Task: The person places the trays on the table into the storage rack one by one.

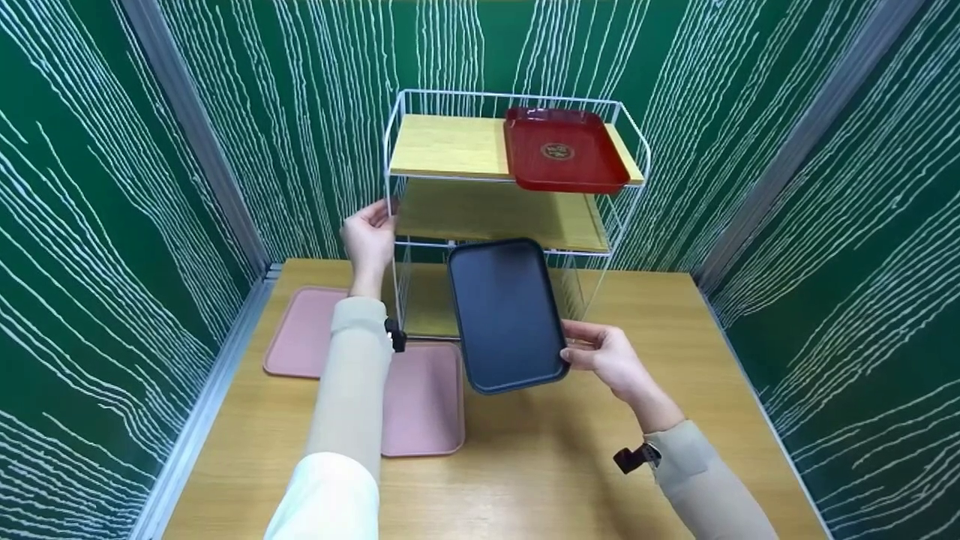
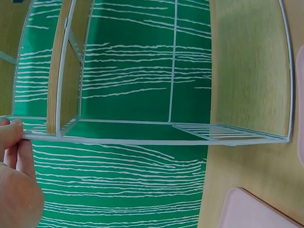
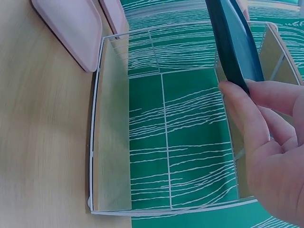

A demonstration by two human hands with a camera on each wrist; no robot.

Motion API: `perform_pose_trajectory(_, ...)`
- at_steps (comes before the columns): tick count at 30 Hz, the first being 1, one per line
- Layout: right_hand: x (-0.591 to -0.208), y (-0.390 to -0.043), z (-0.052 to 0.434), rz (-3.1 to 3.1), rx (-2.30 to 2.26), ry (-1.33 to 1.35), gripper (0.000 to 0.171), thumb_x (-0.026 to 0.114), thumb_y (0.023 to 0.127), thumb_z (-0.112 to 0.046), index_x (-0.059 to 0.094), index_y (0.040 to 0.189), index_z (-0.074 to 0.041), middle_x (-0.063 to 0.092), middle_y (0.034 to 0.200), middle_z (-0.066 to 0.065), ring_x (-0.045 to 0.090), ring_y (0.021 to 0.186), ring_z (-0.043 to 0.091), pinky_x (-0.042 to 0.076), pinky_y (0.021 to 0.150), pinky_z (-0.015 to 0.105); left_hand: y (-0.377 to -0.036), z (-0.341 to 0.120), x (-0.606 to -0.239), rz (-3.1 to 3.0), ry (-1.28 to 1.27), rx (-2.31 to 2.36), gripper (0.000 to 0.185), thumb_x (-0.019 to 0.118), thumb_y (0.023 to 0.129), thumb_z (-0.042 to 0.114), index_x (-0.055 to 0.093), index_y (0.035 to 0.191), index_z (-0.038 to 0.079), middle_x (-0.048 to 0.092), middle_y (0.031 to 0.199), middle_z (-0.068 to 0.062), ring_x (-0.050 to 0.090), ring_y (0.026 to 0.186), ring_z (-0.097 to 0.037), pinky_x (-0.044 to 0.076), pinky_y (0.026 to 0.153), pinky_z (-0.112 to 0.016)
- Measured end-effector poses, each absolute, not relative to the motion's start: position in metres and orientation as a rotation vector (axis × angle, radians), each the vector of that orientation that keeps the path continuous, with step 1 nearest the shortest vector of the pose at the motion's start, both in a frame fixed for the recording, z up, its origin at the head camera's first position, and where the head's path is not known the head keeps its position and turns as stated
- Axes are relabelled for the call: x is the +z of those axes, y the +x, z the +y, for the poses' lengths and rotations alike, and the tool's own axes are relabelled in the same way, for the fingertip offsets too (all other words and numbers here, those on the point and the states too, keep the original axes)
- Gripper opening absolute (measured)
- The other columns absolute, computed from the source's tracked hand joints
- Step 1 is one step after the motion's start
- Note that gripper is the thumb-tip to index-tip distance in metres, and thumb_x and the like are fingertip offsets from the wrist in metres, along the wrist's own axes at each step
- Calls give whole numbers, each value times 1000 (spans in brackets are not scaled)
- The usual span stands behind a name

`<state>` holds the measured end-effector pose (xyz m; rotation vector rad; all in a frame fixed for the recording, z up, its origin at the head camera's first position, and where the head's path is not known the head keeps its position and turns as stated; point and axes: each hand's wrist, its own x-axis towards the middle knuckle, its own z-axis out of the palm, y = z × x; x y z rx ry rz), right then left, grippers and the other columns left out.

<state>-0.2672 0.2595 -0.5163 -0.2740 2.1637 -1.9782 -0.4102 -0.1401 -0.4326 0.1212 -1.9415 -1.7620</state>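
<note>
My right hand pinches a dark blue-grey tray by its lower right edge, thumb on top. The tray is tilted up in front of the rack's lower levels. In the right wrist view the tray appears nearly edge-on, between thumb and fingers. My left hand grips the left front post of a white wire rack near its middle shelf. The left wrist view has the fingertips at the wire beside that shelf's end.
A red tray lies on the right of the rack's top shelf, overhanging its front edge. Two pink trays lie on the wooden table, left and in front of the rack. Green walls stand around.
</note>
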Motion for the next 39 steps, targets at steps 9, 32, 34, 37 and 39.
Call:
perform_pose_trajectory(9,-505,-273,268,2194,-2020,-204,57,71,95,6,55,150,8,65,141,28,76,105,19,65,87,33,-408,-137,-431,-1894,89,-1800,28,74,96,-8,76,124,-4,77,121,-21,74,115,-32,60,99,-28)
perform_pose_trajectory(32,-462,-307,294,2166,-2142,-19,64,69,96,9,46,156,9,67,140,20,77,96,15,64,89,30,-407,-140,-432,-1932,117,-1820,30,72,99,-6,74,128,-4,75,126,-20,73,118,-29,59,101,-28)
perform_pose_trajectory(34,-457,-310,295,2144,-2160,-11,63,68,97,10,45,156,9,70,133,16,77,96,16,64,89,31,-407,-140,-432,-1928,117,-1819,30,72,98,-7,74,129,-5,75,126,-21,73,118,-29,59,101,-28)
perform_pose_trajectory(37,-449,-316,296,2111,-2176,-8,63,67,97,11,43,156,11,73,125,10,77,96,15,64,90,31,-409,-140,-431,-1919,117,-1809,30,72,98,-7,74,127,-6,76,124,-21,73,117,-30,59,100,-28)
perform_pose_trajectory(39,-444,-320,296,2103,-2178,12,63,66,97,11,44,156,10,74,120,7,77,95,15,64,89,29,-409,-139,-431,-1912,114,-1803,29,72,97,-7,74,126,-6,76,123,-22,74,116,-31,59,100,-29)
